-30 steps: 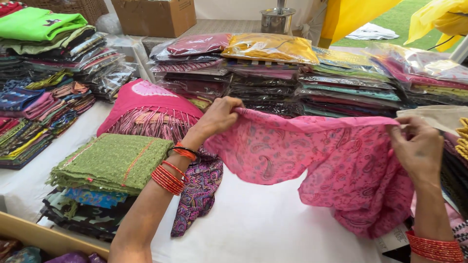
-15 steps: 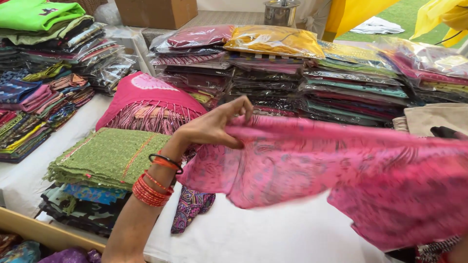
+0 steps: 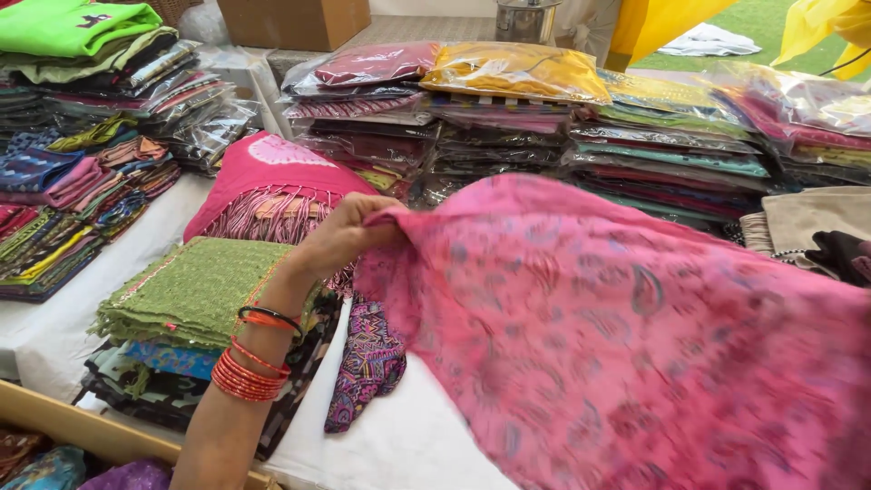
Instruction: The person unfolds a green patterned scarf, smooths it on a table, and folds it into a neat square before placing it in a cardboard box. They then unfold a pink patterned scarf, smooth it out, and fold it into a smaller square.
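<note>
Fingers (image 3: 376, 222) of the left hand (image 3: 345, 238) are pinched closed on one corner of the pink patterned cloth (image 3: 626, 345), and they lift this corner above the tabletop (image 3: 399, 445). From the corner the pink patterned cloth spreads wide to the right and downward, and it fills the lower right of the view. The right hand is hidden behind this cloth, so I cannot tell what its fingers are doing. On the left wrist sit red and orange bangles (image 3: 249, 367).

Just left of the pink patterned cloth, under the forearm, lies a folded green embroidered fabric (image 3: 190, 290) on top of darker folded pieces. Behind the left hand is a magenta folded piece with a fringe (image 3: 268, 186). Under the held corner a purple zigzag printed strip (image 3: 367, 363) hangs down over the white cover of the tabletop. Behind the pink patterned cloth stand stacks of garments in clear plastic bags, with a yellow packet (image 3: 517, 71) on top. Far left of it are more piles of folded textiles, one with a bright green piece (image 3: 73, 23) on top.
</note>
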